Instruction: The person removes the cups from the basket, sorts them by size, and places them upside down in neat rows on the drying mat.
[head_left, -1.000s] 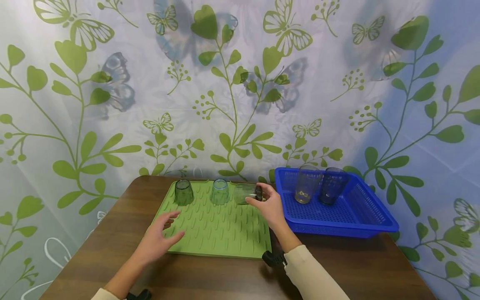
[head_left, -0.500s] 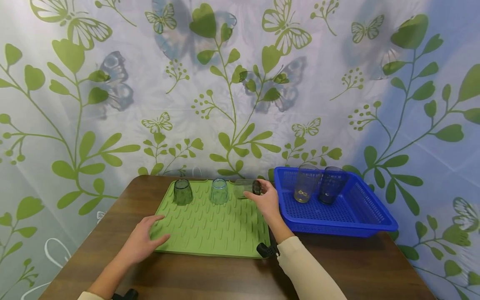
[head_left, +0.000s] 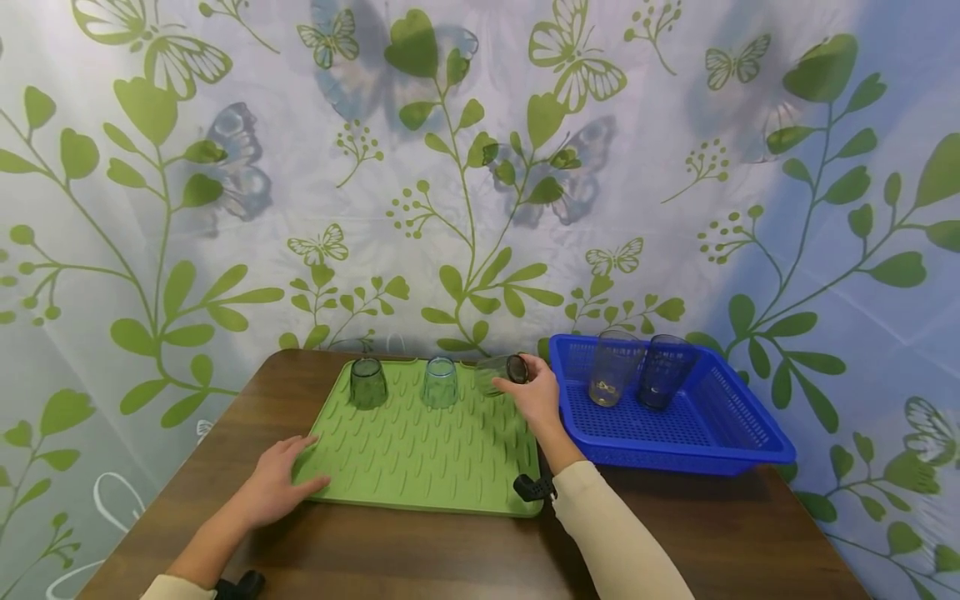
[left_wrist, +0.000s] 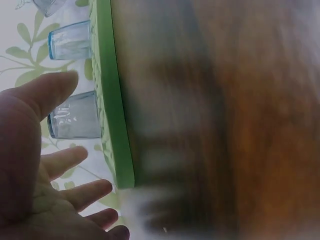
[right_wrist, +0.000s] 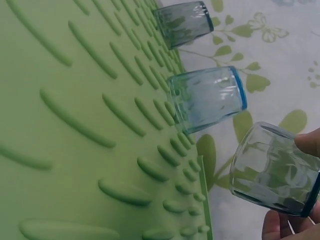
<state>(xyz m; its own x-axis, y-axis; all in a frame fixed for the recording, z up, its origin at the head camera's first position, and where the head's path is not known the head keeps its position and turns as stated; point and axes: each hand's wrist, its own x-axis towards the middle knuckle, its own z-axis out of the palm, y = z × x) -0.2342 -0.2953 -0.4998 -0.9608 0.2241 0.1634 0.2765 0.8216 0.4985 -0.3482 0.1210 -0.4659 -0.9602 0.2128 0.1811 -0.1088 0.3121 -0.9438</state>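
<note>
Head view: the right hand (head_left: 540, 402) pinches a tilted glass (head_left: 491, 377) above the mat (head_left: 420, 467); the left hand (head_left: 272, 485) is spread at its near-left edge. Left wrist view: a grey glass (left_wrist: 77, 121) stands beyond the left hand. Right wrist view: a blue-rimmed glass (right_wrist: 207, 99) stands left of the right hand.

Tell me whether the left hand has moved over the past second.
Yes: in the head view, the left hand has moved left relative to the mat.

Cream sleeves (head_left: 618, 527), black wrist cameras (head_left: 531, 487)
</note>
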